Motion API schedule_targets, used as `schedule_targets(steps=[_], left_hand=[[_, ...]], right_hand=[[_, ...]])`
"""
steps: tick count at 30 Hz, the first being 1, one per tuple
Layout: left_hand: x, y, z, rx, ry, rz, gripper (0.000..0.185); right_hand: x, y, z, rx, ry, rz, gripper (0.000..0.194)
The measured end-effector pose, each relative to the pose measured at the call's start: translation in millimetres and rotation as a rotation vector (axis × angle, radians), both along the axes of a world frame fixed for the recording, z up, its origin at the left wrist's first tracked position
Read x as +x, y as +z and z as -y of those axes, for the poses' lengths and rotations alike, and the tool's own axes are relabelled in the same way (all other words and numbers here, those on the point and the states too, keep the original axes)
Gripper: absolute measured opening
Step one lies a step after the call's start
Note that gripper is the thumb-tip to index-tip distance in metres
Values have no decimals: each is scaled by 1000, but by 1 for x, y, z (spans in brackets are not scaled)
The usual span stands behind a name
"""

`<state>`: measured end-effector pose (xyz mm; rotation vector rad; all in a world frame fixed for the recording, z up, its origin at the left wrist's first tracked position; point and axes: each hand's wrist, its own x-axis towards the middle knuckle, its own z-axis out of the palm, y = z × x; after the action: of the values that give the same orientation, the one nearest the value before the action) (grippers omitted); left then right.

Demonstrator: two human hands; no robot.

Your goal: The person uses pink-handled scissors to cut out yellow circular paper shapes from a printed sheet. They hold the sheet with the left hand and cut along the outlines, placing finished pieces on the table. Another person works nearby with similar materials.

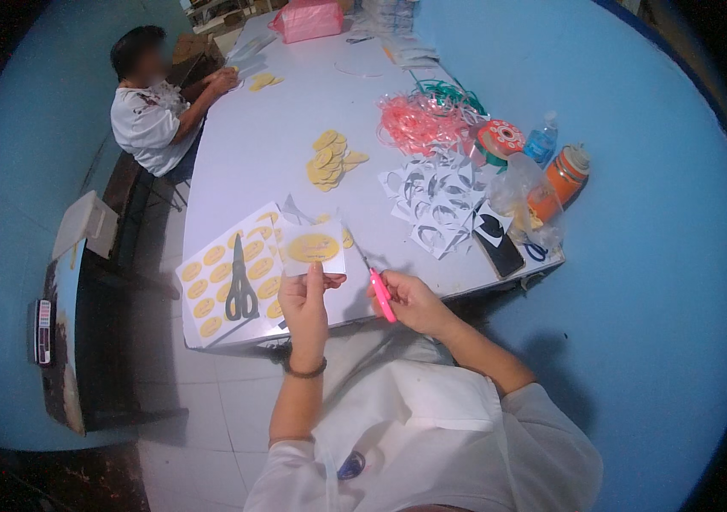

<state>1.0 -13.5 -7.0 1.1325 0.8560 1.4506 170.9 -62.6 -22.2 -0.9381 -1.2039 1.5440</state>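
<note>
Between thumb and fingers, my left hand (307, 308) holds a white paper square (297, 267) printed with a yellow oval label (313, 248). My right hand (411, 299) grips pink-handled scissors (380, 293), their blades pointing up and left beside the square's right edge. How far the blades are parted is hard to make out. Under and left of my left hand lie sheets of yellow oval labels (212, 273). Dark-handled scissors (239, 281) rest on those sheets. Beyond my hands, cut yellow ovals (330, 161) form a loose pile.
White paper offcuts (433, 198) with oval holes lie at right, near a phone (501, 251). Behind them are pink ribbon strips (417, 121), a ribbon spool (501, 137), a water bottle (541, 139) and an orange flask (558, 182). Another person (149, 109) sits at the table's far left side.
</note>
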Motion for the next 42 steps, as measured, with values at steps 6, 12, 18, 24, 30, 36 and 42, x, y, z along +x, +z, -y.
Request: schedule_targets(steps=[6,12,18,24,30,36,42], left_hand=[[-5,3,1,29,-32,-43,19],[-3,8,3,29,-60,49,20],[-2,10,1,-68,-12,159,17],[10,3,3,-104,-57,313,21],[19,-3,8,-21,-30,274,21],[20,-6,9,19,-17,222,20],[18,-13,9,0,15,146,19]], right_hand=[[-2,9,1,7,108,-23,19],[-3,16,0,13,130,-66,24],[-11,8,-1,86,-176,-1,19],[-26,3,-18,354,-471,-31,34],[-28,10,-18,500,-519,268,31],[-24,14,-16,594,-560,402,28],[-23,17,-16,694,-608,521,26]])
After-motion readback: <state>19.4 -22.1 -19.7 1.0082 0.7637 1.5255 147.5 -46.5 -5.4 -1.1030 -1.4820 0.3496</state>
